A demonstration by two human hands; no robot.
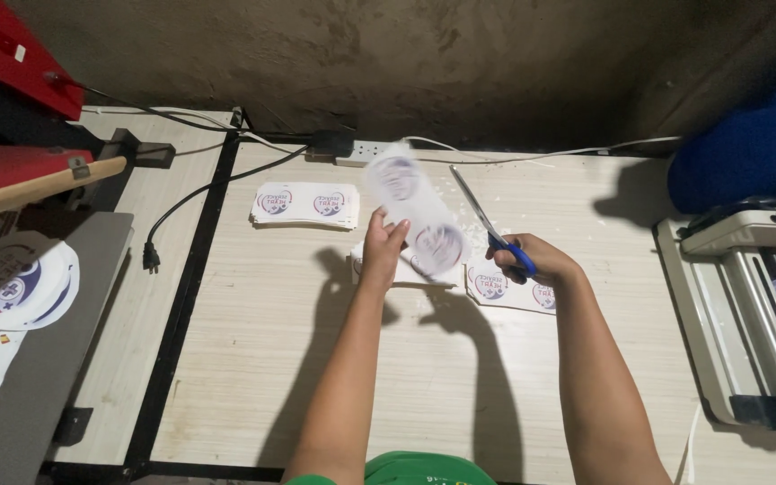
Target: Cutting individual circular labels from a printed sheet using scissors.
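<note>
My left hand (pixel 383 242) holds up a white paper strip (pixel 415 211) printed with round purple emblems; the strip is blurred and tilted. My right hand (pixel 532 259) grips blue-handled scissors (pixel 489 226), blades pointing up and away, just right of the strip. Under both hands lie more printed sheets (pixel 507 289) flat on the pale wooden table (pixel 316 359).
A stack of printed sheets (pixel 305 205) lies at the back. A white power strip (pixel 361 153) and black cable (pixel 181 211) run along the wall. A red press machine (pixel 11 117) stands left, a laminator-like machine (pixel 747 314) right, with blue fabric (pixel 756 144) above it.
</note>
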